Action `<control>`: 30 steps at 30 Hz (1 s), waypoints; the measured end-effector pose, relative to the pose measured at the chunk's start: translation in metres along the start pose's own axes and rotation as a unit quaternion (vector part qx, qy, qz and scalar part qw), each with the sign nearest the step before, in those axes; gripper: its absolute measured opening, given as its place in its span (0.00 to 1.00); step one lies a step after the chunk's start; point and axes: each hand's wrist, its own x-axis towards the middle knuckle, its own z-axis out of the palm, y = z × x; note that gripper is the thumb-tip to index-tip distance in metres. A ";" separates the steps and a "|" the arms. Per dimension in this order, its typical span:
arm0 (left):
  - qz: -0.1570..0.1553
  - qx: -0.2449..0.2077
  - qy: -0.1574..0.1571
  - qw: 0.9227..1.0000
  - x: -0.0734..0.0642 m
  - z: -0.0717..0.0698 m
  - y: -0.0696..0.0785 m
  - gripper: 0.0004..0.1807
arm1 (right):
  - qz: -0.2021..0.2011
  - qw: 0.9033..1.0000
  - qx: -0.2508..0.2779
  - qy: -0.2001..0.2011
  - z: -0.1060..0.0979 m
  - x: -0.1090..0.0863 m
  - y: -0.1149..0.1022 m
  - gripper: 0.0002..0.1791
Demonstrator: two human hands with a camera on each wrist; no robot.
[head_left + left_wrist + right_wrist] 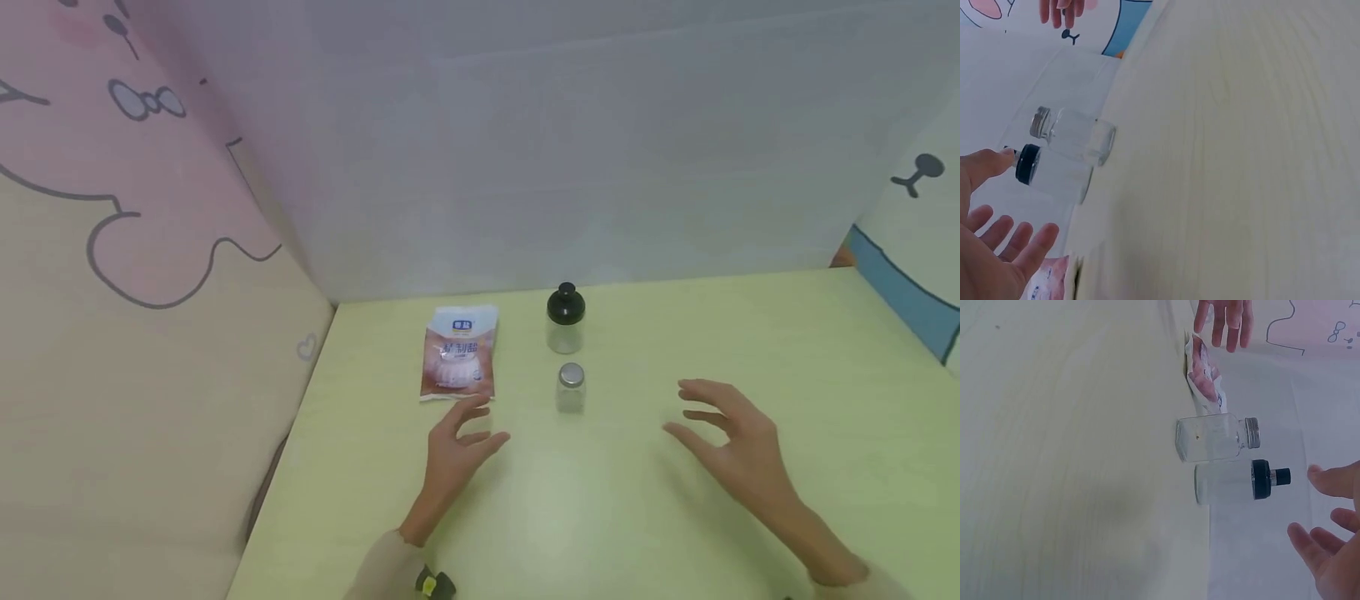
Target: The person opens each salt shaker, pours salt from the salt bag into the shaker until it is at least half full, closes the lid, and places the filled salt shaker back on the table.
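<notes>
On the pale table stands a small clear glass jar point(571, 388) with a silver metal lid. Behind it is a clear glass bottle point(566, 321) with a black top and knob. A brown-and-white salt packet point(459, 353) lies flat to their left. My left hand point(459, 450) hovers just in front of the packet, fingers bent loosely and holding nothing. To the right of the jar, my right hand point(738, 442) is held above the table, thumb and fingers spread apart around nothing. Both glass containers show upright in the head view.
A pale wall point(570, 167) rises behind the table's back edge. At the left stands a panel with a pink cartoon print point(165, 250), and another printed panel point(915, 250) borders the right. A dark bow point(436, 583) sits by the left sleeve.
</notes>
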 end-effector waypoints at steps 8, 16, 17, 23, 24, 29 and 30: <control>-0.007 -0.024 -0.032 0.999 0.003 0.015 0.014 0.26 | -0.010 1.000 0.006 0.001 0.007 0.010 -0.001 0.34; 0.015 -0.045 -0.031 0.998 0.013 0.030 0.009 0.23 | -0.053 0.999 -0.010 0.007 0.016 0.024 -0.004 0.35; 0.015 -0.045 -0.032 0.998 0.015 0.032 0.004 0.23 | -0.045 0.999 -0.012 0.002 0.016 0.025 -0.004 0.34; 0.029 -0.042 -0.027 0.998 0.029 0.047 -0.023 0.25 | -0.022 0.999 -0.032 -0.016 0.025 0.033 0.002 0.31; 0.033 -0.038 -0.025 0.998 0.031 0.049 -0.023 0.25 | -0.024 0.999 -0.033 -0.016 0.027 0.035 0.003 0.31; 0.038 -0.023 -0.023 0.999 0.039 0.061 -0.028 0.25 | 0.001 0.999 -0.028 -0.021 0.041 0.041 0.010 0.29; 0.037 -0.022 -0.023 0.999 0.041 0.063 -0.029 0.25 | 0.008 0.999 -0.027 -0.022 0.043 0.042 0.012 0.29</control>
